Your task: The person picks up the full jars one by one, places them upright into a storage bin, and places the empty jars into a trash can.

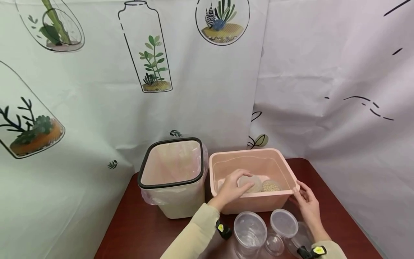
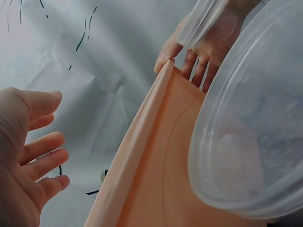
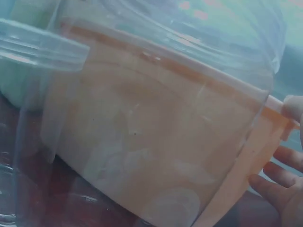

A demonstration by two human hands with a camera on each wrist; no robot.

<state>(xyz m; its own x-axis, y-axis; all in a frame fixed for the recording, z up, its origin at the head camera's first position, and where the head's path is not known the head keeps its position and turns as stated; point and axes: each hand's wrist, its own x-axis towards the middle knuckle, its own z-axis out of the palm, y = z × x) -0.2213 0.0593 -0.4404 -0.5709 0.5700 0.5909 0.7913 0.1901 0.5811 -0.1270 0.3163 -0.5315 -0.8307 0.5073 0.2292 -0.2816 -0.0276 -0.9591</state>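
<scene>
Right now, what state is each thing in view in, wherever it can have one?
Pink tub: upright, open-topped
Pale round item: inside the tub
Grain container: inside the tub, lid hard to tell
Waste bin: upright, open-topped, bag-lined
Large clear jar: upright, lid hard to tell
Left grip: fingers loosely bent, nothing visible held
Right grip: pinching the tub's rim

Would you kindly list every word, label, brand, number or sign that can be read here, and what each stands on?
No text can be read in any view.
Yellow patches on the black wrist devices: any marking is too small and blurred to read.
Backdrop: drawn plants, jars and dashes, no lettering visible.
Pink tub, pale bin, clear containers: no legible marking.
</scene>
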